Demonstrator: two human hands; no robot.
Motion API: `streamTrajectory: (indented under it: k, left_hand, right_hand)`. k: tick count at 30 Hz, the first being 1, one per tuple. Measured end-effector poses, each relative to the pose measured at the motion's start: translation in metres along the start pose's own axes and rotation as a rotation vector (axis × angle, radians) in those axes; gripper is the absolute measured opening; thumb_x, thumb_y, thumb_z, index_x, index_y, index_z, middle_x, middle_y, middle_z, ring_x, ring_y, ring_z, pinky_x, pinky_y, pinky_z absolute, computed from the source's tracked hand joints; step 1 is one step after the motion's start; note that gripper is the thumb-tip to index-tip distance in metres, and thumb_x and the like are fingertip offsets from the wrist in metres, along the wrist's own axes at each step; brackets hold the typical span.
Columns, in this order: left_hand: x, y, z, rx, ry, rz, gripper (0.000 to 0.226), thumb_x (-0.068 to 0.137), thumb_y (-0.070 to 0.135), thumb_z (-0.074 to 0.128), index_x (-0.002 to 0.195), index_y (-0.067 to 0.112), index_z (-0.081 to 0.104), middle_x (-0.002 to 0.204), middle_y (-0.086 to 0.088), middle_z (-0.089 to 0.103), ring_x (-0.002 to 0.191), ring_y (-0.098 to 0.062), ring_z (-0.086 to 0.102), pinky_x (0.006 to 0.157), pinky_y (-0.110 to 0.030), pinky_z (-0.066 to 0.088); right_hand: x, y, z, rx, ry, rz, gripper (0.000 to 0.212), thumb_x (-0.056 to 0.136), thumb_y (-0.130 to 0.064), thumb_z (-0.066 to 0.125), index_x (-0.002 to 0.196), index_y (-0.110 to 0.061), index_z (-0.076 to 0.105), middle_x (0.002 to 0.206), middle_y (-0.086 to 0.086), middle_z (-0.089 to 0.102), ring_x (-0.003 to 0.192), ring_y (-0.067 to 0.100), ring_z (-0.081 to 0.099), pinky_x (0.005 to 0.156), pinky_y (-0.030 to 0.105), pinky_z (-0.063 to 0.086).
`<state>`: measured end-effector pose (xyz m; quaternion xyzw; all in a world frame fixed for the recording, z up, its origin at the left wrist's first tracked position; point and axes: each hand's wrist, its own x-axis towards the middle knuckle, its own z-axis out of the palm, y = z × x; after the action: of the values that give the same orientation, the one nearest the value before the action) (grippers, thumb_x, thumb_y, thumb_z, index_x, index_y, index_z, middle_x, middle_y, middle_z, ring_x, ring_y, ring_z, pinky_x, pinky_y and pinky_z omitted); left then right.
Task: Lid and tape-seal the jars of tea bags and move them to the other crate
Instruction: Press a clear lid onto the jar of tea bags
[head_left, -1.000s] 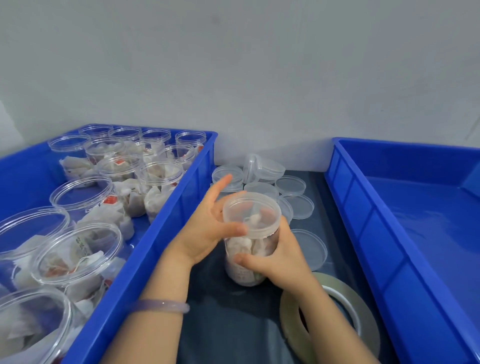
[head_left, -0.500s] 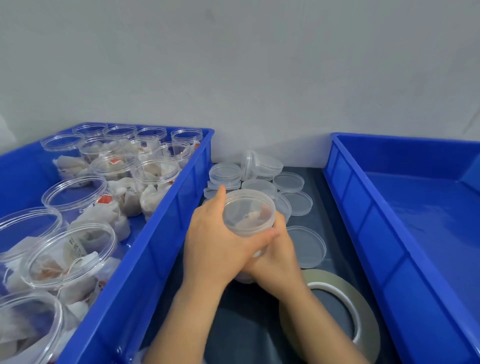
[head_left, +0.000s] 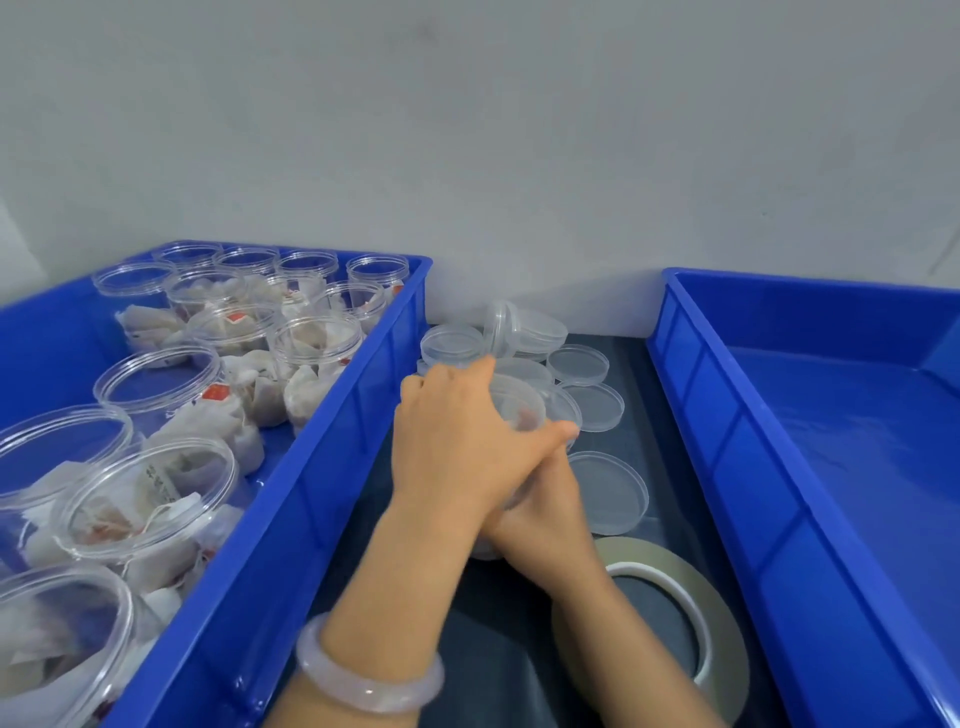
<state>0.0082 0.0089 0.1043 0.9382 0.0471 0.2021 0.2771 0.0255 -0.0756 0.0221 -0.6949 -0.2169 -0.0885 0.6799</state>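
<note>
A clear jar of tea bags (head_left: 519, 408) stands on the dark table between the two crates. My left hand (head_left: 457, 447) is wrapped over its lid from the left, thumb across the front. My right hand (head_left: 540, 514) grips the jar's body lower down, mostly hidden under my left hand. Several open jars of tea bags (head_left: 156, 488) fill the left blue crate (head_left: 322, 499). A roll of tape (head_left: 711, 608) lies flat by my right wrist. Loose clear lids (head_left: 608, 491) lie behind and to the right of the jar.
The right blue crate (head_left: 727, 431) holds nothing that I can see. A grey wall stands close behind the table. A pale bangle (head_left: 363, 680) is on my left wrist.
My left hand has closed down over the jar's lid and turned, its wrist swinging towards me. The jar has shifted slightly back, and my right hand kept hold of its body.
</note>
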Motion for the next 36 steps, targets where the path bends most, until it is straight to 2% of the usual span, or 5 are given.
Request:
streamTrajectory:
  k: [8,16,21,28,36]
  left_hand:
    - [0.014,-0.008,-0.024,-0.096,-0.473,0.21,0.1,0.067,0.039,0.079,0.149,0.037,0.022,0.158,0.004,0.018,0.144,-0.013,0.015,0.108,-0.028,0.024]
    - [-0.001,0.009,-0.01,0.24,-0.076,-0.105,0.091,0.054,0.085,0.038,0.114,0.02,0.057,0.099,-0.004,0.037,0.112,-0.028,0.037,0.088,-0.038,0.035]
    - [0.01,-0.001,-0.02,0.042,-0.48,0.143,0.092,0.071,0.055,0.068,0.148,0.026,0.026,0.158,0.002,0.006,0.144,-0.014,0.007,0.11,-0.033,0.021]
    - [0.002,0.009,-0.008,0.358,-0.192,-0.04,0.1,0.05,0.091,0.036,0.117,0.017,0.051,0.118,-0.009,0.05,0.114,-0.028,0.039,0.087,-0.039,0.035]
    - [0.025,0.007,-0.038,0.201,-0.667,0.219,0.082,0.069,0.026,0.07,0.139,0.045,0.033,0.143,0.013,0.038,0.135,-0.013,0.031,0.116,-0.049,0.006]
  right_hand:
    - [-0.009,-0.002,-0.005,-0.13,0.103,0.016,0.071,0.054,-0.022,0.084,0.107,-0.041,0.041,0.104,-0.036,0.058,0.094,-0.012,0.059,0.07,0.004,0.043]
    - [-0.006,0.0,-0.004,-0.104,0.058,0.016,0.065,0.057,-0.011,0.084,0.103,-0.035,0.045,0.096,-0.009,0.066,0.089,0.005,0.065,0.072,0.02,0.049]
    - [-0.007,-0.005,-0.003,-0.139,0.085,0.011,0.068,0.055,-0.024,0.081,0.104,-0.052,0.044,0.102,-0.024,0.061,0.093,-0.007,0.061,0.071,0.009,0.045]
    - [-0.005,-0.002,-0.006,-0.158,0.035,-0.029,0.096,0.059,-0.001,0.082,0.096,-0.079,0.038,0.094,-0.028,0.066,0.088,-0.012,0.062,0.069,0.002,0.043]
    - [-0.012,-0.006,-0.004,-0.16,0.031,0.108,0.074,0.045,-0.045,0.077,0.107,-0.048,0.036,0.107,-0.027,0.057,0.097,-0.016,0.054,0.071,0.001,0.04]
